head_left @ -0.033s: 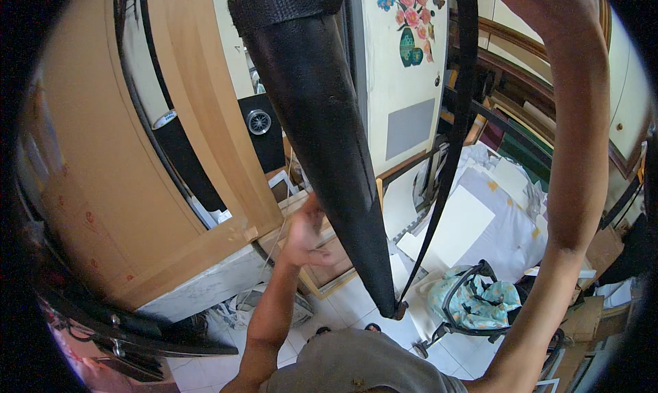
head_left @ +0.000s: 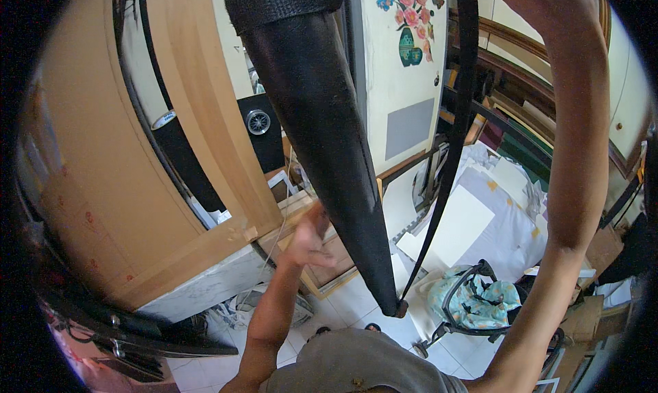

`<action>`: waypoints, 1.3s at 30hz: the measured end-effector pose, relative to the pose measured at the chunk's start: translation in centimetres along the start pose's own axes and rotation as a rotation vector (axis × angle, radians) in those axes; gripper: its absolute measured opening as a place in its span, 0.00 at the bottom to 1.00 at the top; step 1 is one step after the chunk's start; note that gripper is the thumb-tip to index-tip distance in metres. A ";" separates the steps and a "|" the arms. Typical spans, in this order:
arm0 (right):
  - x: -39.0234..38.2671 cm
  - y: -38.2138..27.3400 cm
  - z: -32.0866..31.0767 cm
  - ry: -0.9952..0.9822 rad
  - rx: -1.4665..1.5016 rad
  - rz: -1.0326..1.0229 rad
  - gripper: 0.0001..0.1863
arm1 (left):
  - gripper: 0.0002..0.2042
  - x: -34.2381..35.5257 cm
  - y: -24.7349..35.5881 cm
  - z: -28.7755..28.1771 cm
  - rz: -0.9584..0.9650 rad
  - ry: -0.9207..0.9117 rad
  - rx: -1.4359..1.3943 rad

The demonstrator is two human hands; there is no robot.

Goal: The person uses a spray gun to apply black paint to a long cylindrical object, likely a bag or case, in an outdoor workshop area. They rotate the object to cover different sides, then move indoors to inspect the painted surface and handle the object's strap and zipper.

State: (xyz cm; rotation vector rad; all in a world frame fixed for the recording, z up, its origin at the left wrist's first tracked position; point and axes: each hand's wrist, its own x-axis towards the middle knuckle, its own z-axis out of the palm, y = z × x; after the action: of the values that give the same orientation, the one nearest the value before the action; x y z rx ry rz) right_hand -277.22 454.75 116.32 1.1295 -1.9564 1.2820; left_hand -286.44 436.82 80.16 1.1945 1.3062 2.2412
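Head view: black tube (head_left: 319,112) is apparently being steadied mid-air beside the left hand (head_left: 310,241), which is blurred and loosely opened; right hand (head_left: 548,6) is cropped, grip can't be told. Firmer hold's probably called for next. Long axis is slanted, wide end upper left, narrow end lower right.

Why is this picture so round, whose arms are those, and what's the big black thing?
No machine here: the arms belong to a person. A wide camera on their head looks down, making straight edges bend. The left hand is open beside a long black tubular case with a strap; I can't tell whether they touch. The right hand is at the top, its fingers out of view, so what it holds is hidden. A white sheet lies on lilac cloth, and a patterned mint wheeled seat stands on the floor.
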 end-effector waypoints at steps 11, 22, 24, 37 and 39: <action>3.4 2.7 -3.2 0.018 0.082 -0.074 0.28 | 0.43 0.0 -3.4 5.4 0.147 0.149 0.459; 1.3 3.6 -7.2 0.158 -0.021 0.046 0.21 | 0.40 0.6 -2.7 3.9 0.187 0.424 0.537; 0.7 3.9 -7.5 0.167 0.020 0.075 0.21 | 0.41 -0.2 -2.4 2.7 0.289 0.510 0.803; -5.0 8.3 -10.5 0.286 0.138 0.138 0.21 | 0.36 -1.9 4.4 -2.9 0.288 0.415 1.152; -6.2 9.4 -10.5 0.205 0.073 0.090 0.19 | 0.35 -2.4 5.3 -3.3 0.223 0.402 1.114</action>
State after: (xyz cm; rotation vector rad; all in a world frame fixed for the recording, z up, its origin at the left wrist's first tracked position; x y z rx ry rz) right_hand -282.29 468.35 111.32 0.9132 -1.8395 1.4657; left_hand -286.73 430.53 82.49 1.2089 2.9164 1.8941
